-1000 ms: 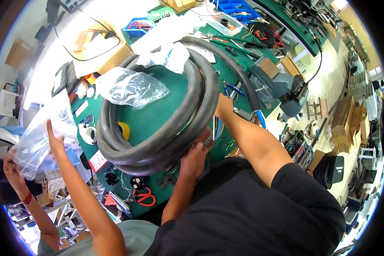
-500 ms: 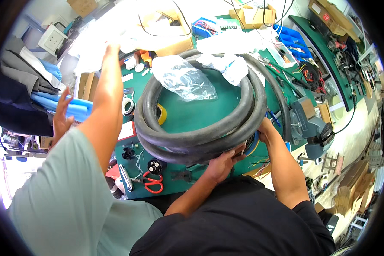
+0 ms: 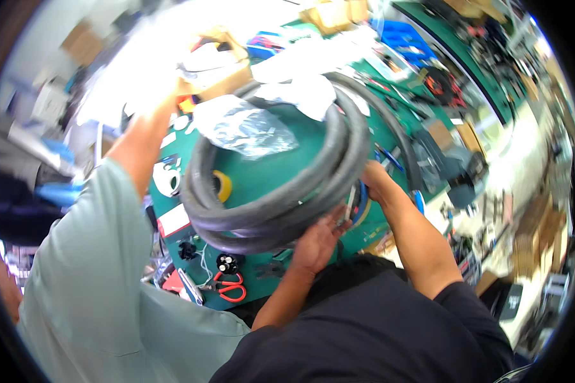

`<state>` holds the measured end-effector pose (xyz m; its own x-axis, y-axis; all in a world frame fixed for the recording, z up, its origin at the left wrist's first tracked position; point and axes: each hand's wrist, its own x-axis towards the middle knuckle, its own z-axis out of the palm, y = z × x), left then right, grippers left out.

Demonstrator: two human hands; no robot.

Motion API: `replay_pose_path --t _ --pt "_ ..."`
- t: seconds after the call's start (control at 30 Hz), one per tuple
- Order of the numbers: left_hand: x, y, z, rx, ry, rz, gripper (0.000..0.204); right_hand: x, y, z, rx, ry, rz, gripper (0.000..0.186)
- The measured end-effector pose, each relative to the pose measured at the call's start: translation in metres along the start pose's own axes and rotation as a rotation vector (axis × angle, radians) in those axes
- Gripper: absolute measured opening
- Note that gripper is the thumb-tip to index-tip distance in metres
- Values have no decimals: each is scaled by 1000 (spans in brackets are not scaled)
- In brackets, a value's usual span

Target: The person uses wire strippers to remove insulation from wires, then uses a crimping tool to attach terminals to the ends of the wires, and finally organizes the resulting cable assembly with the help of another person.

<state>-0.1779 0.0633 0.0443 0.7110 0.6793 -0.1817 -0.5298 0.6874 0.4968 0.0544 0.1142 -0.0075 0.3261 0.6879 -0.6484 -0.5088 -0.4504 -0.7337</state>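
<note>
A thick black hose (image 3: 281, 210) lies coiled in the middle of the green bench. At its near right side, my left hand (image 3: 318, 241) is partly closed, with a narrow pale piece by its fingertips, blurred. My right hand (image 3: 378, 182) is curled beside the coil's right edge; what it holds is hidden. Between the hands shows a blue and yellow loop (image 3: 363, 205), perhaps cable. A clear plastic bag (image 3: 246, 127) and a white bag (image 3: 300, 94) rest on the coil. Red-handled scissors (image 3: 231, 288) lie to the left of my left arm.
A co-worker in a grey-green shirt (image 3: 92, 268) stands close on my left, one arm (image 3: 148, 137) reaching over the bench. Yellow tape (image 3: 222, 186) sits inside the coil. Behind it are a cardboard box (image 3: 220, 80) and blue bins (image 3: 402, 41). A grey machine (image 3: 457, 159) stands right.
The view has shifted, so the bench scene slides left and blurs. The co-worker's lower hand has dropped toward the left edge. My hands stay by the coil's near right side.
</note>
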Motion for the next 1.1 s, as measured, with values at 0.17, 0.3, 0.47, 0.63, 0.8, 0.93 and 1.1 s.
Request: replay_pose_path --t 0.17,0.3,0.47,0.63,0.8,0.93,1.1 --pt "1 31 26 6 -64 125 73 -10 -10 12 -254 79 4 17" --pt "8 64 43 -150 -117 186 86 -29 -14 21 -93 102 19 15" --pt "10 90 55 -318 -153 215 93 -36 -20 34 -27 99 19 14" --pt "12 94 61 -353 -147 245 96 -45 -25 29 99 -9 61 16" --pt "11 109 88 -293 -114 330 97 -24 -32 16 229 -217 289 57" --pt "5 123 79 -257 -72 337 97 -12 -36 13 150 -111 335 52" --pt "1 120 70 -250 -30 352 97 12 -47 13 -510 51 115 39"
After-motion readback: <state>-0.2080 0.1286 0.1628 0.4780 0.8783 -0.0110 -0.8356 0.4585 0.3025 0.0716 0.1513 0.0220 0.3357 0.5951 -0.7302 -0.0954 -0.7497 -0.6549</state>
